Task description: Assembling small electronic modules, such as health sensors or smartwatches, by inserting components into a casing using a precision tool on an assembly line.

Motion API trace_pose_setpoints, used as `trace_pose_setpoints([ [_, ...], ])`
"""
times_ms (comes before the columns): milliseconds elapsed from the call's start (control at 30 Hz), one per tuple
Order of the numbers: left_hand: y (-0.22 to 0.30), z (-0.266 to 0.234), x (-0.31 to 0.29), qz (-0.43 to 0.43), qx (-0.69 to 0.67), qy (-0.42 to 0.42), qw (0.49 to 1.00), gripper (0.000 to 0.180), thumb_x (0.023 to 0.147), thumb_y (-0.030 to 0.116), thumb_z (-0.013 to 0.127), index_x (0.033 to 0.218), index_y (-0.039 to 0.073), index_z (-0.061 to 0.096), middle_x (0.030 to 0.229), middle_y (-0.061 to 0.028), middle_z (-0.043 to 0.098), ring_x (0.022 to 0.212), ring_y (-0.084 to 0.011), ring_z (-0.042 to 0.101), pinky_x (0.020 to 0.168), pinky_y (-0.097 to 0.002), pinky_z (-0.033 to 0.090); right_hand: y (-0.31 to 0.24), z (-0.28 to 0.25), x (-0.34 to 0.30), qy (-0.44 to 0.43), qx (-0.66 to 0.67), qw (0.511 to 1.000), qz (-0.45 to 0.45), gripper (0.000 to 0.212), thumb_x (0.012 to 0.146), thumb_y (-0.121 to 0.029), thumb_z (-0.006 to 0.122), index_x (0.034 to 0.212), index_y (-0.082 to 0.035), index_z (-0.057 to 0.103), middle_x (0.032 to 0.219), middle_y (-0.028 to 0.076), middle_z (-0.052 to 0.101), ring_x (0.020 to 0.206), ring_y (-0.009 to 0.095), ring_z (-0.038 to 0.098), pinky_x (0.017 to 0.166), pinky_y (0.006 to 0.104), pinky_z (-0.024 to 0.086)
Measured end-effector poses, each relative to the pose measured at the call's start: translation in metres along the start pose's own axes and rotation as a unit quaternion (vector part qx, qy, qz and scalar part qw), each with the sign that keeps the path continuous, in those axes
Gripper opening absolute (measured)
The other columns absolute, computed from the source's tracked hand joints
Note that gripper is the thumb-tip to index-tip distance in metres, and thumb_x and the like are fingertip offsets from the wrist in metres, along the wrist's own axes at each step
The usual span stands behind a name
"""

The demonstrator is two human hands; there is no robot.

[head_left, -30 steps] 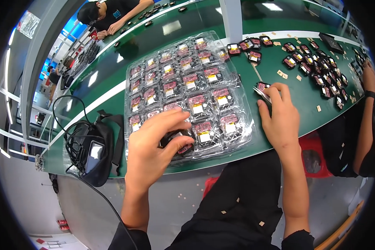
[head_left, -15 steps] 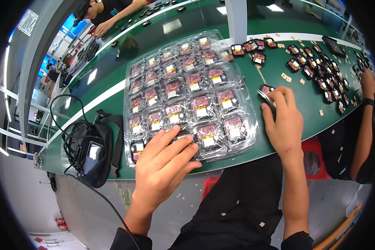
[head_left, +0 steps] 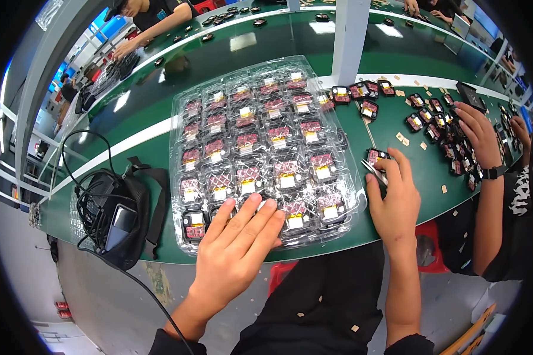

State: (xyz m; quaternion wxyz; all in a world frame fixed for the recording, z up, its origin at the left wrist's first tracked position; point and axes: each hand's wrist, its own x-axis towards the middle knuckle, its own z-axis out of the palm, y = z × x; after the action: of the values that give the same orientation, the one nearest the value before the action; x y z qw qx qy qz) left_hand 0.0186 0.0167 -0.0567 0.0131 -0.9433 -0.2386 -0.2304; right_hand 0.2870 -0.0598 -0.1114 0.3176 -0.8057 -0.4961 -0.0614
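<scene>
My left hand [head_left: 234,244] lies flat, fingers stretched, over the front row of a clear plastic tray [head_left: 350,180]. The tray's pockets hold many small black-framed modules [head_left: 248,176] with red circuit boards and white-and-yellow patches. At the tray's front left corner, one module [head_left: 194,225] shows beside my fingers. Right of the tray, my right hand [head_left: 395,198] is closed on a pair of metal tweezers [head_left: 370,168]. Their tips are by a single module [head_left: 376,156] on the green table; whether they touch it I cannot tell. My right fingers partly cover that module.
A heap of loose modules [head_left: 441,127] lies at the right, with a co-worker's hand [head_left: 481,135] over it. Several modules [head_left: 359,91] sit by a grey post [head_left: 349,44]. Tan paper bits are scattered about. A black bag [head_left: 124,219] with cables stands left of the tray.
The co-worker's hand has come in from the right over the heap of modules. The whole view has shifted slightly; my hands keep nearly the same places by the tray and the single module.
</scene>
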Motion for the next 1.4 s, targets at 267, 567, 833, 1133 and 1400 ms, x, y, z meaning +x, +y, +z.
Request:
trace_pose_setpoints([
  [267, -0.004, -0.01, -0.003, 0.011, 0.031, -0.064, 0.997, 0.026, 0.093, 0.011, 0.063, 0.117, 0.005, 0.072, 0.133, -0.0103, 0.068, 0.131, -0.0281, 0.06, 0.113, -0.0485, 0.041, -0.005, -0.002, 0.003, 0.013, 0.01, 1.0, 0.005, 0.019, 0.089, -0.013, 0.072, 0.106, -0.007, 0.065, 0.134, 0.014, 0.061, 0.083, 0.033, 0.073, 0.069, 0.0421, 0.056],
  [567, -0.005, -0.014, -0.006, 0.025, 0.08, -0.084, 0.993, 0.034, 0.094, 0.017, 0.063, 0.126, 0.007, 0.07, 0.136, -0.0104, 0.066, 0.132, -0.0278, 0.059, 0.114, -0.0543, 0.038, -0.003, -0.002, 0.002, 0.006, 0.004, 1.0, 0.001, 0.022, 0.088, -0.013, 0.074, 0.106, -0.007, 0.064, 0.137, 0.015, 0.061, 0.083, 0.033, 0.073, 0.069, 0.0417, 0.056],
  [833, -0.009, -0.023, 0.003, 0.023, 0.03, -0.131, 0.991, 0.036, 0.091, 0.0, 0.059, 0.127, 0.001, 0.066, 0.138, -0.0186, 0.064, 0.132, -0.037, 0.058, 0.113, -0.055, 0.041, -0.001, 0.0, 0.001, 0.006, 0.026, 1.0, 0.005, 0.023, 0.087, -0.013, 0.074, 0.107, -0.006, 0.064, 0.136, 0.016, 0.062, 0.084, 0.035, 0.072, 0.07, 0.0418, 0.056],
  [1133, -0.016, -0.025, 0.0, 0.041, 0.001, -0.126, 0.991, 0.037, 0.087, 0.0, 0.068, 0.124, 0.003, 0.066, 0.136, -0.0187, 0.065, 0.131, -0.0387, 0.059, 0.114, -0.0542, 0.04, 0.0, -0.002, 0.001, 0.015, 0.046, 0.999, 0.005, 0.022, 0.086, -0.014, 0.076, 0.103, -0.007, 0.063, 0.131, 0.013, 0.065, 0.083, 0.033, 0.073, 0.071, 0.0401, 0.056],
  [1400, -0.009, -0.028, 0.0, 0.018, -0.033, -0.084, 0.996, 0.04, 0.079, -0.007, 0.067, 0.118, 0.003, 0.069, 0.136, -0.0201, 0.064, 0.131, -0.0432, 0.058, 0.115, -0.0588, 0.037, 0.005, -0.016, -0.006, 0.04, 0.171, 0.982, 0.063, 0.033, 0.075, -0.002, 0.085, 0.097, -0.005, 0.059, 0.117, 0.015, 0.068, 0.083, 0.025, 0.073, 0.065, 0.0356, 0.052],
])
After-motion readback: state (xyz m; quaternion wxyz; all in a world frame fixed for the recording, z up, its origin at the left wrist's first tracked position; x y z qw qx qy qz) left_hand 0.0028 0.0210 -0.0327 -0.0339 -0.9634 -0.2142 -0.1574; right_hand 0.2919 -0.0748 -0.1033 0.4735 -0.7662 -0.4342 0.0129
